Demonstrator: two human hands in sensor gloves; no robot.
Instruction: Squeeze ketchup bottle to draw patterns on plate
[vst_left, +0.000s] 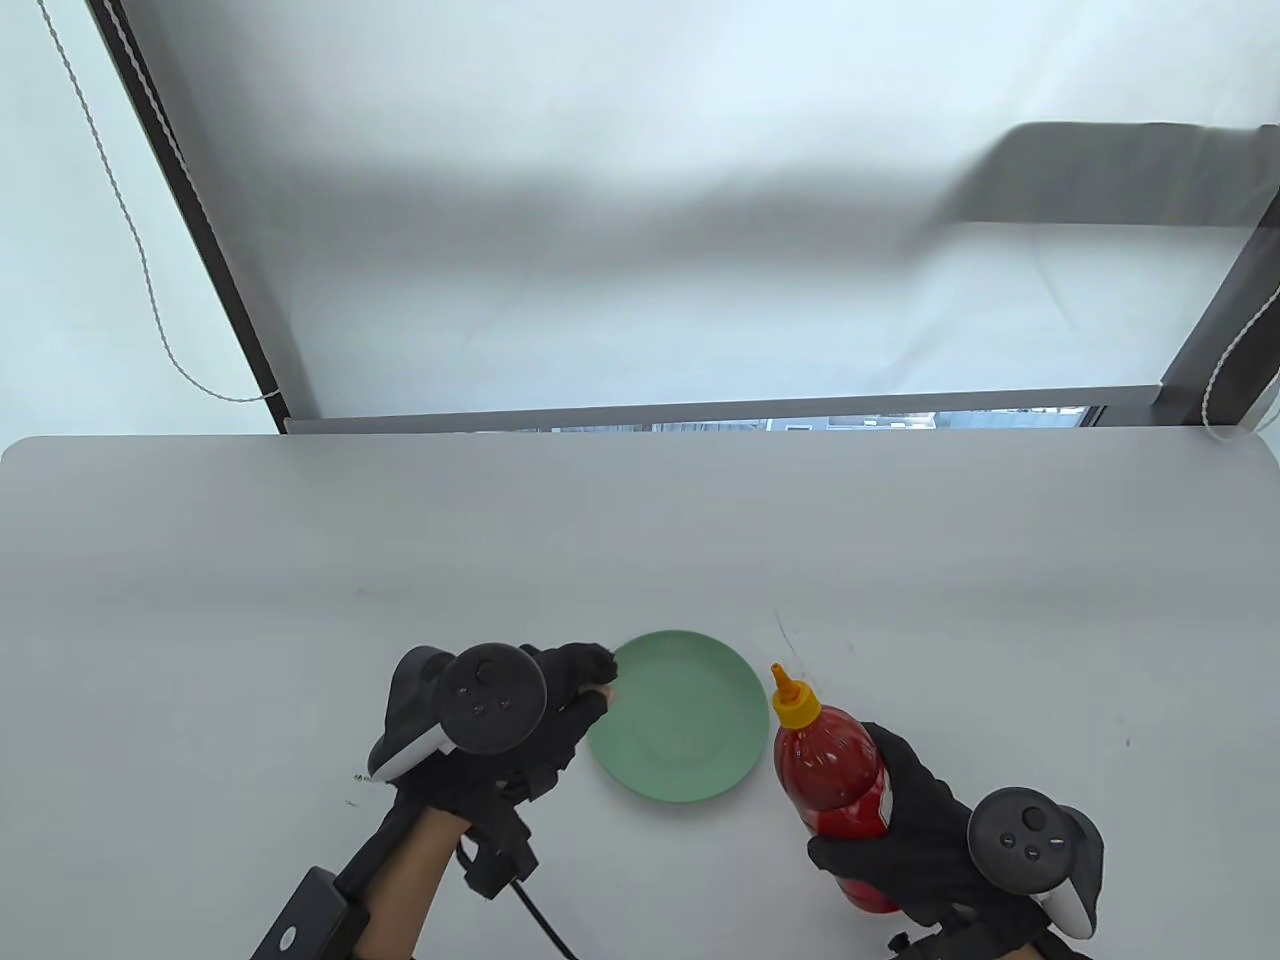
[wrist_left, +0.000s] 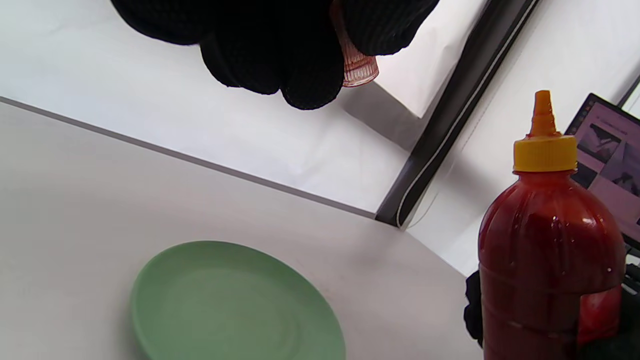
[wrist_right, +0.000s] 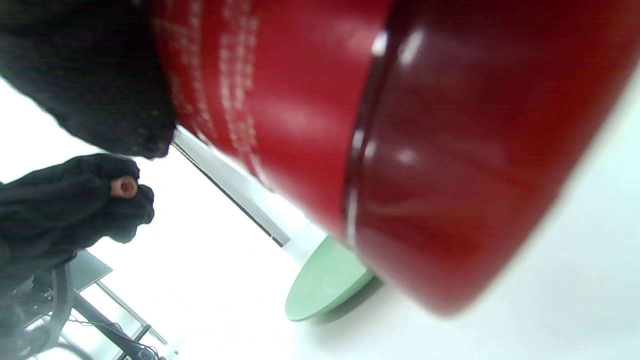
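A green plate (vst_left: 680, 715) lies on the white table, bare of ketchup; it also shows in the left wrist view (wrist_left: 225, 305) and the right wrist view (wrist_right: 325, 285). My right hand (vst_left: 880, 830) grips the red ketchup bottle (vst_left: 835, 780) around its lower body, right of the plate. The bottle leans with its yellow collar and bare orange nozzle (vst_left: 785, 685) pointing up and left; its base looks lifted off the table. My left hand (vst_left: 595, 690) is at the plate's left rim and pinches a small clear pinkish cap (wrist_left: 357, 67).
The white table (vst_left: 300, 600) stretches far beyond the plate. Its back edge runs under a window with a dark frame (vst_left: 190, 220) and a drawn blind. A laptop screen (wrist_left: 607, 145) shows behind the bottle in the left wrist view.
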